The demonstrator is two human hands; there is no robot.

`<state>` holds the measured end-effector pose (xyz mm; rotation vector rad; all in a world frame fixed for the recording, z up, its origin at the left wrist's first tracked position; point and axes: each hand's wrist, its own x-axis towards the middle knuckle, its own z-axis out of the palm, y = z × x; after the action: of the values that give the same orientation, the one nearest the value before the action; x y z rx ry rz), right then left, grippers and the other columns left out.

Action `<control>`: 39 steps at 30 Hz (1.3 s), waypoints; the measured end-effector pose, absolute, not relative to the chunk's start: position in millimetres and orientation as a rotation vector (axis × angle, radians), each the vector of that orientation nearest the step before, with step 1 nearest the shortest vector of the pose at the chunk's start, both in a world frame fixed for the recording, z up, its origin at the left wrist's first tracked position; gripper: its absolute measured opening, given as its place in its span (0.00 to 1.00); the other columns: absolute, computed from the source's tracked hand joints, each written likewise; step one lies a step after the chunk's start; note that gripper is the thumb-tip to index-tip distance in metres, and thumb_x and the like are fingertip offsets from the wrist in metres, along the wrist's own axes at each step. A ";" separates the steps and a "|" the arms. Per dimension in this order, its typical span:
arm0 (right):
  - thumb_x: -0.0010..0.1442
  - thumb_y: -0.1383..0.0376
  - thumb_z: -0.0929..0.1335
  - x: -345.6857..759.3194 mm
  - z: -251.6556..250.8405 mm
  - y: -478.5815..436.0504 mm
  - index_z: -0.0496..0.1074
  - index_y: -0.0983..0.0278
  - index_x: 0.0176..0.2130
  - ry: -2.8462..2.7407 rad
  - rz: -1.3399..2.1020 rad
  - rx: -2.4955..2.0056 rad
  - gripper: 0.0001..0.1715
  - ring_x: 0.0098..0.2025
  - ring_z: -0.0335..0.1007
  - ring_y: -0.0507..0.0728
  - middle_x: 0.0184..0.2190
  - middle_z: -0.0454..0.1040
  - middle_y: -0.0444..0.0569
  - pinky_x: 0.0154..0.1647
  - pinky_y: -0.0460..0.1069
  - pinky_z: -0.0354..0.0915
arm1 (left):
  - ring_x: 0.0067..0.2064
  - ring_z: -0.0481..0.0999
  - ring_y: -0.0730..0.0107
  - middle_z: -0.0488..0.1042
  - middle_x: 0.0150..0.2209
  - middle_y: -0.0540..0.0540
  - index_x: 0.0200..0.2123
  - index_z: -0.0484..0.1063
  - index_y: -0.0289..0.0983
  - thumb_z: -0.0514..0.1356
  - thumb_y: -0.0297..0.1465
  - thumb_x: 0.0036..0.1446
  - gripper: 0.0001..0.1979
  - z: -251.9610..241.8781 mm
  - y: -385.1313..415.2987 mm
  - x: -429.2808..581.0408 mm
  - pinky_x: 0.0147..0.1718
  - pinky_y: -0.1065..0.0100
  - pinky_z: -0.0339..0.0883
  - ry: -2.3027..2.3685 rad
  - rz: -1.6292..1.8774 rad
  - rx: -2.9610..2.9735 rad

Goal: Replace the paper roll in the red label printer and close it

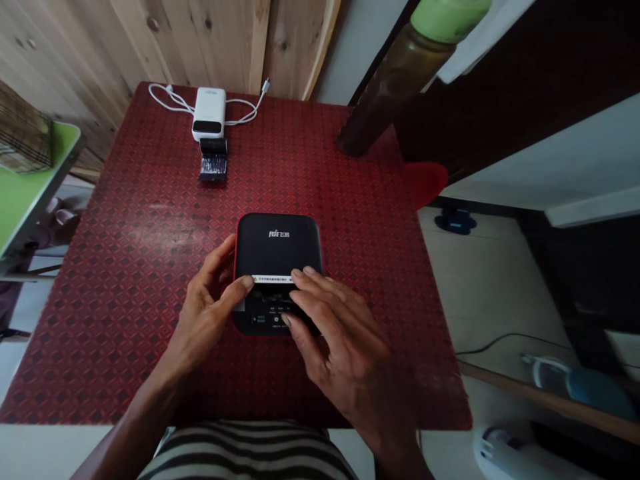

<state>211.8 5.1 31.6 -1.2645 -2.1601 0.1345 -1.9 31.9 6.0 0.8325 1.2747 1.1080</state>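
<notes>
A square black device with rounded corners (273,247) lies in the middle of the red table, with a printed brand mark on top. A white-and-yellow label strip (273,279) crosses it. My left hand (207,310) grips its left side, with the thumb on the strip. My right hand (340,340) curves over the front part, fingertips by the strip and thumb near the front edge. Further back lie a white power bank (208,113) with a white cable (170,100) and a small black object (213,159).
The red patterned table (125,220) stands against a wooden plank wall (210,40). A brown post with a green top (400,80) rises at its back right. A green surface (30,173) lies at left. A white-and-blue appliance (575,387) and a cable sit on the floor at right.
</notes>
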 end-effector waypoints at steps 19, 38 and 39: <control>0.77 0.48 0.75 217.5 13.9 -16.8 0.72 0.60 0.72 -1.630 0.568 -1.584 0.34 0.59 0.92 0.68 0.61 0.89 0.62 0.55 0.61 0.90 | 0.77 0.76 0.42 0.79 0.75 0.46 0.74 0.79 0.51 0.73 0.43 0.71 0.30 3.4 7.2 -21.1 0.75 0.45 0.73 1.272 1.050 0.901; 0.75 0.52 0.78 224.0 5.2 -16.0 0.70 0.56 0.74 -1.541 0.696 -1.550 0.36 0.57 0.92 0.65 0.62 0.89 0.60 0.52 0.58 0.90 | 0.72 0.81 0.44 0.82 0.72 0.44 0.74 0.80 0.51 0.74 0.42 0.70 0.31 7.5 7.2 -9.9 0.70 0.48 0.78 1.308 1.074 0.791; 0.75 0.53 0.78 224.4 5.5 -15.6 0.70 0.57 0.74 -1.544 0.699 -1.549 0.36 0.57 0.92 0.65 0.63 0.88 0.60 0.53 0.59 0.90 | 0.71 0.82 0.44 0.83 0.71 0.45 0.73 0.80 0.51 0.75 0.42 0.70 0.31 7.7 7.3 -9.7 0.67 0.49 0.80 1.315 1.074 0.797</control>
<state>224.4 -15.6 5.5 -1.5489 -1.5444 0.6991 -9.7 7.3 7.7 0.7968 1.3148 1.0737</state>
